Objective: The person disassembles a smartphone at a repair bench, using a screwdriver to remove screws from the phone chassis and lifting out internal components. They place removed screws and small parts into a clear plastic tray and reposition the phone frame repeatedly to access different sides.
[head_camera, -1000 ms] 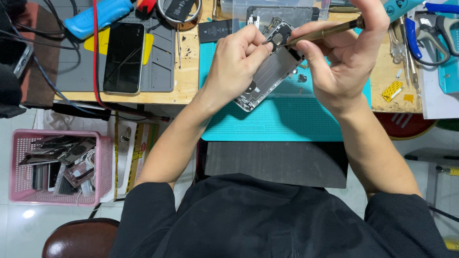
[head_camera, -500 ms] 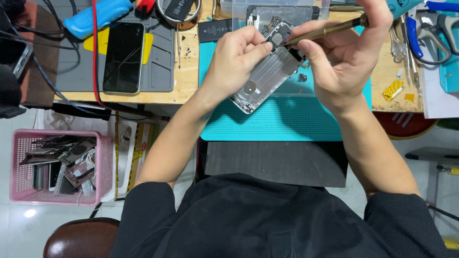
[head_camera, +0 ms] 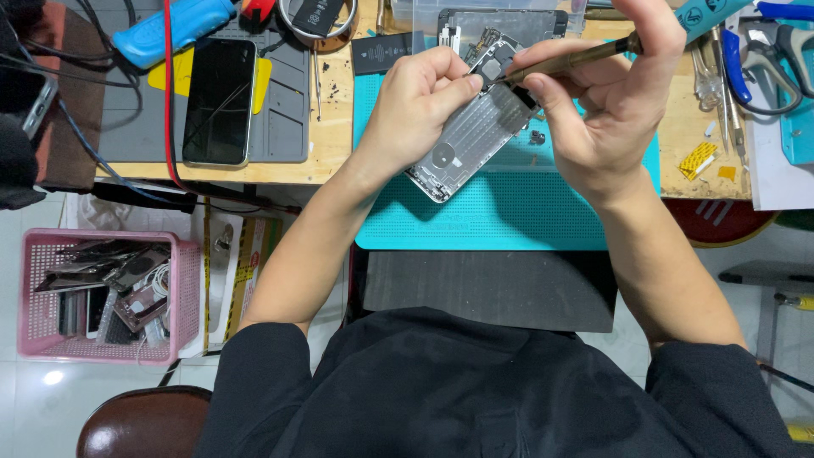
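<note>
My left hand (head_camera: 417,102) grips an opened silver phone housing (head_camera: 471,140), tilted above a teal work mat (head_camera: 509,212). My right hand (head_camera: 606,102) holds a thin brass-coloured screwdriver (head_camera: 568,59) whose tip touches the upper end of the housing, near its dark camera area. Both hands are close together over the mat's far part. Small loose parts (head_camera: 536,136) lie on the mat just beside the housing.
A black phone (head_camera: 219,100) lies on a grey mat (head_camera: 284,127) to the left, with a blue tool (head_camera: 174,30) and red cable (head_camera: 167,93). Pliers and tweezers (head_camera: 746,68) lie right. A pink basket (head_camera: 106,293) of phone parts stands on the floor.
Both hands and the housing stay almost where they were; the screwdriver has only shifted slightly at the housing's top end.
</note>
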